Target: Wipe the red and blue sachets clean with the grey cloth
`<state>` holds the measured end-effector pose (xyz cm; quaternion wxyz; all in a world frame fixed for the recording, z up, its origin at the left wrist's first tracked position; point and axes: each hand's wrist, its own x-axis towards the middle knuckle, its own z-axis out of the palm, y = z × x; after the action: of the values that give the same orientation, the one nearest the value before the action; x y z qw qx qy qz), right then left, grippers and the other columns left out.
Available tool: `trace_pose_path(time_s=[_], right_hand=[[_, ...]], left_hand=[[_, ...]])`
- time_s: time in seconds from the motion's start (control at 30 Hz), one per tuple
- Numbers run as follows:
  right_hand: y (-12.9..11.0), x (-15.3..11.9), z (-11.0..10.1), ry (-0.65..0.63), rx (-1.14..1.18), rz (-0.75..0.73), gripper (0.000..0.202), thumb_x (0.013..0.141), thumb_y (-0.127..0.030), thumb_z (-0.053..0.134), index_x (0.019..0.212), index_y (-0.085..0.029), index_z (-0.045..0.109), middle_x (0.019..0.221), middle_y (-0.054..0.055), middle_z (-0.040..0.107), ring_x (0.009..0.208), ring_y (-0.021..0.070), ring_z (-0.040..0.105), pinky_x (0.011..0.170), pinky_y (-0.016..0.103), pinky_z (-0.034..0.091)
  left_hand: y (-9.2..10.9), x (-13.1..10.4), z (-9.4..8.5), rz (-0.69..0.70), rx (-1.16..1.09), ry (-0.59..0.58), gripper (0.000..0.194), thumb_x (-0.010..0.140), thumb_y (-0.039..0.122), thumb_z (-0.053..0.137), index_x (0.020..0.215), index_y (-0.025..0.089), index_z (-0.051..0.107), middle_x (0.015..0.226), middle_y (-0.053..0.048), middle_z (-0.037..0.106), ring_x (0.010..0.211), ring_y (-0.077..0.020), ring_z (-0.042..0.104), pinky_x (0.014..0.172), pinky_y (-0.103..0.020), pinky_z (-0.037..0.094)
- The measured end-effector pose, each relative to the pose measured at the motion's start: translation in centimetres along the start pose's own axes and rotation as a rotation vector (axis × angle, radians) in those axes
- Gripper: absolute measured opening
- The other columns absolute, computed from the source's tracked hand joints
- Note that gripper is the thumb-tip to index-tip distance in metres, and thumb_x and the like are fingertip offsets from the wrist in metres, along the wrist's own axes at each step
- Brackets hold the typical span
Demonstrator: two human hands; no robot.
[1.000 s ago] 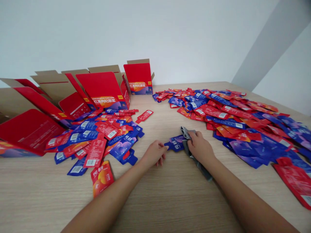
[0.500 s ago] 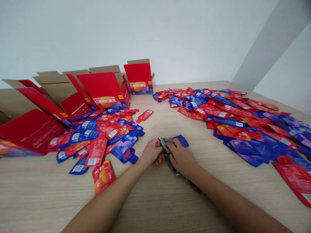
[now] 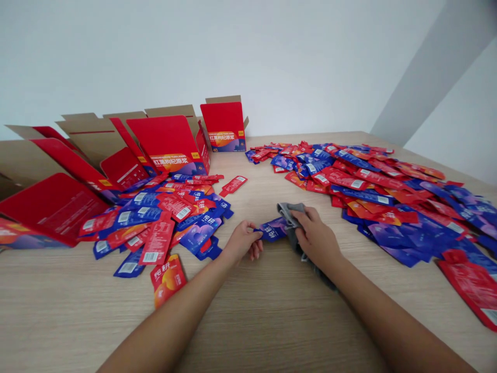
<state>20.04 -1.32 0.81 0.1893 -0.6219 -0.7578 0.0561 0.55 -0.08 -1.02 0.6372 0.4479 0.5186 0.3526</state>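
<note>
Between my hands lies a blue pouch point(image 3: 273, 230) with white print, just above the tabletop or on it; I cannot tell which. My left hand point(image 3: 244, 241) pinches the pouch's narrow spout end between thumb and finger. A grey cloth point(image 3: 291, 217) is bunched under my right hand point(image 3: 316, 235), whose fingers grip it over the pouch's far right end. The cloth's tail trails down under my right wrist. To the left of my left hand is a heap of red and blue pouches point(image 3: 200, 233), with one red-orange pouch point(image 3: 167, 280) close to my left forearm.
Open red cartons point(image 3: 166, 147) stand in a row on the left, and another red carton point(image 3: 223, 127) is by the wall. A large pile of red and blue pouches point(image 3: 365, 191) spreads over the right side. One red pouch point(image 3: 234, 185) lies alone mid-table.
My right hand has slid right with the grey cloth along the pouch, away from my left hand. The pouch's printed front now shows; the left hand stays at its spout end.
</note>
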Motion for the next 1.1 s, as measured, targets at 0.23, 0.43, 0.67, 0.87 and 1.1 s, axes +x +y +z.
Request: trace_pose_path(time_s=[0.23,0.43,0.67,0.87,1.1], right_hand=[[-1.0,0.5,0.0,-0.216,-0.114,-0.060,0.044,0.084,-0.017,0.041,0.125,-0.027,0.053,0.130,0.009,0.044,0.089,0.0186,0.061,0.070,0.028,0.047],[3.8,2.1,-0.2,-0.144,-0.127,0.193,0.039,0.086,-0.021,0.038,0.121,-0.025,0.057,0.123,0.007,0.048,0.082,0.0171,0.061,0.065,0.027,0.043],[4.1,1.6,0.1,-0.045,-0.003,0.206,0.040,0.085,-0.020,0.037,0.120,-0.026,0.055,0.115,0.004,0.053,0.087,0.0170,0.059,0.069,0.027,0.042],[4.6,1.9,0.5,0.048,0.152,0.186,0.040,0.082,-0.019,0.039,0.118,-0.021,0.056,0.111,0.006,0.055,0.096,0.0192,0.056,0.081,0.029,0.043],[2.4,1.0,-0.3,0.152,0.171,0.050,0.042,0.082,-0.018,0.041,0.122,-0.023,0.053,0.122,0.007,0.050,0.099,0.0203,0.055,0.082,0.032,0.047]], left_hand=[[0.3,-0.1,0.4,-0.021,0.044,-0.039,0.038,0.078,0.023,0.057,0.109,0.014,0.038,0.045,0.005,0.059,0.029,-0.0104,0.050,0.030,-0.014,0.034],[0.2,0.1,0.0,-0.056,0.023,-0.046,0.044,0.078,0.024,0.058,0.116,0.012,0.038,0.045,0.005,0.059,0.030,-0.0109,0.051,0.030,-0.015,0.035],[-0.6,0.1,0.1,0.037,-0.090,-0.021,0.032,0.074,0.029,0.062,0.101,0.010,0.059,0.058,-0.002,0.064,0.048,-0.0138,0.062,0.043,-0.021,0.047],[-0.6,-0.2,0.4,0.231,-0.132,0.076,0.022,0.066,0.011,0.051,0.079,0.011,0.068,0.071,-0.003,0.068,0.062,-0.0117,0.064,0.066,-0.025,0.053],[0.2,-0.2,0.9,0.136,0.029,0.081,0.009,0.070,0.020,0.058,0.077,0.014,0.057,0.052,0.004,0.057,0.042,-0.0087,0.053,0.045,-0.020,0.044]])
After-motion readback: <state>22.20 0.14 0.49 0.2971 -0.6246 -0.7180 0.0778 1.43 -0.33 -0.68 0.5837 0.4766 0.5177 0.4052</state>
